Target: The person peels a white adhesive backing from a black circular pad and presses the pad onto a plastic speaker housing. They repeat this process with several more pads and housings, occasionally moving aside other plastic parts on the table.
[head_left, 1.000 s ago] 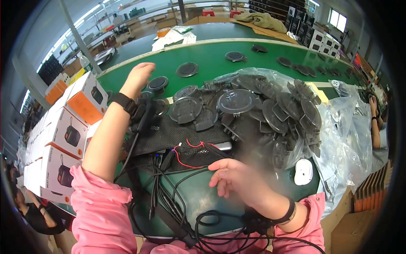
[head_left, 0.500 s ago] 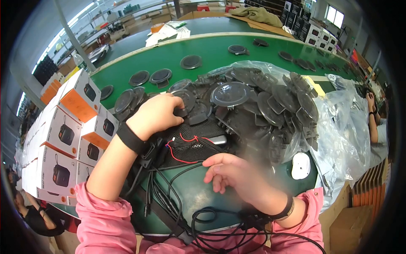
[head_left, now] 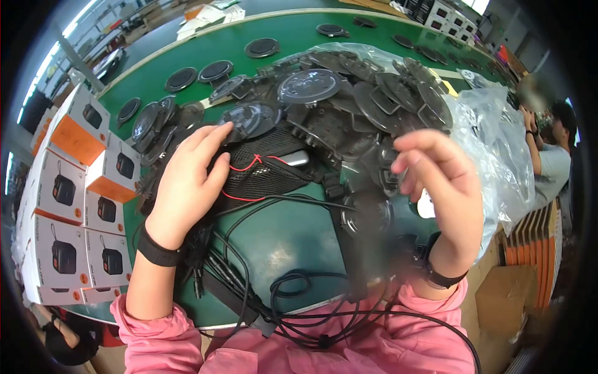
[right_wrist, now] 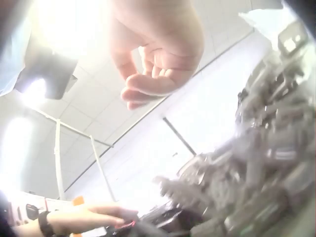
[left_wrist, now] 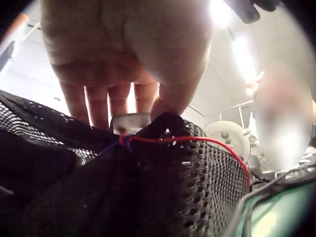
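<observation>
My left hand (head_left: 190, 177) lies over the left side of a black mesh pouch (head_left: 268, 179), fingers mostly straight and thumb spread. Its fingertips are close to a dark round plastic cover (head_left: 254, 118) at the pile's edge. In the left wrist view, the fingers extend behind the mesh, near a small greyish block (left_wrist: 131, 122). A red cord (left_wrist: 197, 139) crosses the pouch, and a silver object (head_left: 294, 158) shows at its edge. My right hand (head_left: 450, 184) hovers at the right of the heaped dark plastic parts (head_left: 330, 131), its fingers loosely curled around nothing.
Several round covers (head_left: 215, 70) lie along the green belt (head_left: 146, 75). White-and-orange boxes (head_left: 59, 187) are stacked at left. Clear plastic bags (head_left: 492, 162) lie at right. Black cables (head_left: 293, 283) tangle near my body. Another person (head_left: 551, 153) is at the far right.
My left hand went from the belt side to the pile's edge, and its fingers have since straightened over the pouch. My right hand has risen and moved right. The head view has tilted down.
</observation>
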The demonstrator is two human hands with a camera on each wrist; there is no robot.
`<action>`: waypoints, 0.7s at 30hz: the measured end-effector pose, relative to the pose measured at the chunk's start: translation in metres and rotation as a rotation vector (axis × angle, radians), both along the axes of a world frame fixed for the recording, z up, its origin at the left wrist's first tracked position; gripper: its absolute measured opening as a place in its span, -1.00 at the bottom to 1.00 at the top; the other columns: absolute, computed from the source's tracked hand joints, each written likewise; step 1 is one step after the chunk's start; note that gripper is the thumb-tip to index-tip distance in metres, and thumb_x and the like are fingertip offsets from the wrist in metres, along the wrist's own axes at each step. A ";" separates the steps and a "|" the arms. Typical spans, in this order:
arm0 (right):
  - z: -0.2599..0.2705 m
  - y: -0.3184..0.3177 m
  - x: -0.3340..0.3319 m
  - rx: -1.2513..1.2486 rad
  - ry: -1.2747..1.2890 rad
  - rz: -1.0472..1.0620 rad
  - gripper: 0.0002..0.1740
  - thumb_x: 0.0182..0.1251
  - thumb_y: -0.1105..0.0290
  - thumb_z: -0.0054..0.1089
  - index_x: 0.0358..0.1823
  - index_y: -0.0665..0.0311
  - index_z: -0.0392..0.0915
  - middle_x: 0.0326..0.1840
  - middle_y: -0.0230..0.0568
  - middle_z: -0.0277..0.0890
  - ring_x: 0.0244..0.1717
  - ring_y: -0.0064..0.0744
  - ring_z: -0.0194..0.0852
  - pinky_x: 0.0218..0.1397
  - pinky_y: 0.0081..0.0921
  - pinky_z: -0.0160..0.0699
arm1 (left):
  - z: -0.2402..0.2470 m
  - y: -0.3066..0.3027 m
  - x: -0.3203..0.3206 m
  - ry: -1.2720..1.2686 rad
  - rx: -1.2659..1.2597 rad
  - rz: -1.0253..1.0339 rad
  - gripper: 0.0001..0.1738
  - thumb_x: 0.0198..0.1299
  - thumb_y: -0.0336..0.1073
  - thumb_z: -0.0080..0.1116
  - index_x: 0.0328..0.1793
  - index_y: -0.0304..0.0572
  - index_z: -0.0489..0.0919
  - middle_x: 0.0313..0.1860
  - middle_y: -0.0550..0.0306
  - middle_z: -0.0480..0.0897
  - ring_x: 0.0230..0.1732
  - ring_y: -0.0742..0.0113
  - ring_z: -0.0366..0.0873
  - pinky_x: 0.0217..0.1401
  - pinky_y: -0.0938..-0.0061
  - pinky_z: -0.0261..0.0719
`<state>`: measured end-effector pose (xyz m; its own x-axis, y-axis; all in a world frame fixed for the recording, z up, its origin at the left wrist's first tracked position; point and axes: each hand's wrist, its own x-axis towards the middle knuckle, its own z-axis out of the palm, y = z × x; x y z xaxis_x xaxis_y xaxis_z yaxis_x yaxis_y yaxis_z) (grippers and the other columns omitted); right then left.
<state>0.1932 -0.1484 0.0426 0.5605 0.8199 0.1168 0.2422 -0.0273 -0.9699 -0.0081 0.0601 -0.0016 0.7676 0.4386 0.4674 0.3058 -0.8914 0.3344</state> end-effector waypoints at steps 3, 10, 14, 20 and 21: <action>-0.017 -0.010 0.007 -0.267 -0.584 0.064 -0.82 0.08 0.48 0.05 -0.27 0.38 0.46 -0.42 -0.11 0.51 -0.45 -0.25 0.47 -0.36 -0.43 0.43 | -0.002 -0.002 -0.002 0.001 -0.047 0.020 -0.61 0.06 -0.41 -0.01 0.07 -0.25 0.41 -0.03 -0.05 0.46 -0.01 0.02 0.42 0.04 0.36 0.38; -0.056 -0.030 -0.011 -0.633 -1.053 0.132 -0.78 0.02 0.38 0.09 -0.29 0.30 0.44 -0.45 -0.10 0.43 -0.42 -0.11 0.47 -0.39 -0.27 0.45 | -0.002 -0.005 -0.002 0.027 -0.190 0.030 -0.63 0.13 -0.46 -0.08 0.10 -0.31 0.38 0.01 -0.04 0.44 0.05 0.12 0.39 0.14 0.45 0.28; -0.062 -0.036 -0.021 -0.596 -1.089 0.145 -0.80 0.02 0.37 0.07 -0.32 0.29 0.43 -0.48 -0.14 0.40 -0.46 -0.14 0.47 -0.46 -0.29 0.45 | -0.002 -0.003 -0.002 0.003 -0.252 0.014 -0.64 0.12 -0.47 -0.07 0.09 -0.32 0.39 0.00 -0.03 0.44 0.05 0.16 0.39 0.15 0.46 0.26; -0.061 -0.046 -0.025 -0.573 -0.942 0.085 -0.77 0.04 0.34 0.06 -0.27 0.28 0.44 -0.46 -0.13 0.41 -0.46 -0.11 0.46 -0.45 -0.26 0.44 | -0.004 0.000 -0.002 -0.025 -0.254 -0.014 -0.64 0.10 -0.46 -0.06 0.08 -0.32 0.39 0.00 -0.02 0.45 0.07 0.19 0.38 0.17 0.47 0.24; -0.054 -0.048 -0.026 -0.525 -0.903 0.065 -0.76 0.06 0.32 0.06 -0.25 0.27 0.44 -0.45 -0.13 0.42 -0.43 -0.10 0.46 -0.44 -0.26 0.43 | -0.004 0.001 -0.002 -0.035 -0.285 -0.010 -0.64 0.10 -0.47 -0.06 0.07 -0.32 0.40 0.00 -0.01 0.45 0.08 0.21 0.37 0.18 0.48 0.23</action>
